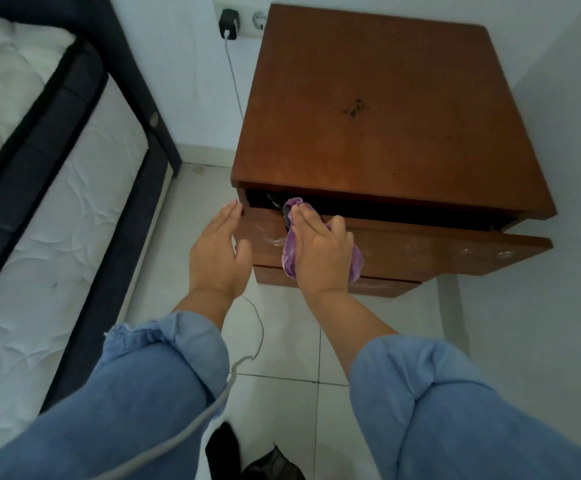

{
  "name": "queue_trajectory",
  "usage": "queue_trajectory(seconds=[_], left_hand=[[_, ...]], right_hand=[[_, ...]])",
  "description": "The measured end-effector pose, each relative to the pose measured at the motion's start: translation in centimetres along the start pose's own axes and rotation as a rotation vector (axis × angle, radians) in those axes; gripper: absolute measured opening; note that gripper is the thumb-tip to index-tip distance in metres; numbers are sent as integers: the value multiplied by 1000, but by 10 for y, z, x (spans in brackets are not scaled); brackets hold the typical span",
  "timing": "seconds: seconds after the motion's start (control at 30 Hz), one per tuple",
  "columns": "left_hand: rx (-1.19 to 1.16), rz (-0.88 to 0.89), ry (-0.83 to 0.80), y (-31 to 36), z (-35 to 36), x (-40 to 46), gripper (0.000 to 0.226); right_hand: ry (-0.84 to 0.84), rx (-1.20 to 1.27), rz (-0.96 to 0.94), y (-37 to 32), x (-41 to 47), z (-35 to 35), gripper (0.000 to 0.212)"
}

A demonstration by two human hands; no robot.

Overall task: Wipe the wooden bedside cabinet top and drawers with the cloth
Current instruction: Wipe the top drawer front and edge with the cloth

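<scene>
The wooden bedside cabinet (386, 109) stands against the wall, its bare top marked by a few dark spots. Its upper drawer (438, 249) is pulled partly out, and wet streaks show on the drawer front. My right hand (320, 252) presses a purple cloth (291, 249) flat against the left part of that drawer front, fingers pointing up toward the drawer's dark gap. My left hand (218, 252) is flat and holds nothing, with its fingertips at the cabinet's front left corner. A lower drawer (382, 287) shows below.
A bed with a white mattress (50, 216) and dark frame (133, 81) lies to the left. A black charger (229, 24) sits in a wall socket, its cable (258, 327) trailing over the tiled floor. Dark objects (254, 459) lie by my knees.
</scene>
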State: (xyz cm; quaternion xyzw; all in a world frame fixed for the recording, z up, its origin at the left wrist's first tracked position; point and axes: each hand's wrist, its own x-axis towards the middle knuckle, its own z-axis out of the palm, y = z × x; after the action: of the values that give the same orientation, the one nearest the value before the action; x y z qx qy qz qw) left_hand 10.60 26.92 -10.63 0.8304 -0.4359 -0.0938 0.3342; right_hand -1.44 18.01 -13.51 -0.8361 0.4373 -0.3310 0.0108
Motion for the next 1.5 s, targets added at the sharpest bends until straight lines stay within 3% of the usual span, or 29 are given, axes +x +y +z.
queue_trajectory(seconds=[0.3,0.47,0.7,0.77,0.87,0.97,1.1,1.27,1.4,1.5], left_hand=[[-653,-359,132,2,-7,18,42],[-762,-411,116,0,-10,21,40],[-411,-331,7,-21,-6,-16,50],[-252,-254,-61,-24,0,-28,47],[-71,-96,-25,-18,6,-32,56],[151,3,23,-6,11,-23,68],[355,70,-72,16,14,-14,69],[408,92,-86,23,11,-12,71],[416,139,-104,18,11,-13,79],[393,140,-113,16,11,-16,82]], right_hand=[[-32,54,-77,-46,5,15,59],[-122,22,-158,-65,4,24,61],[-289,-17,-475,-50,-26,24,54],[-272,6,-425,-30,-49,17,48],[-226,24,-284,0,-65,-4,28],[-161,42,-144,20,-45,-30,29],[14,72,73,48,-3,-58,26],[-70,-56,224,87,1,-58,33],[-75,-85,160,71,2,-47,42],[-245,-140,25,41,8,-42,48]])
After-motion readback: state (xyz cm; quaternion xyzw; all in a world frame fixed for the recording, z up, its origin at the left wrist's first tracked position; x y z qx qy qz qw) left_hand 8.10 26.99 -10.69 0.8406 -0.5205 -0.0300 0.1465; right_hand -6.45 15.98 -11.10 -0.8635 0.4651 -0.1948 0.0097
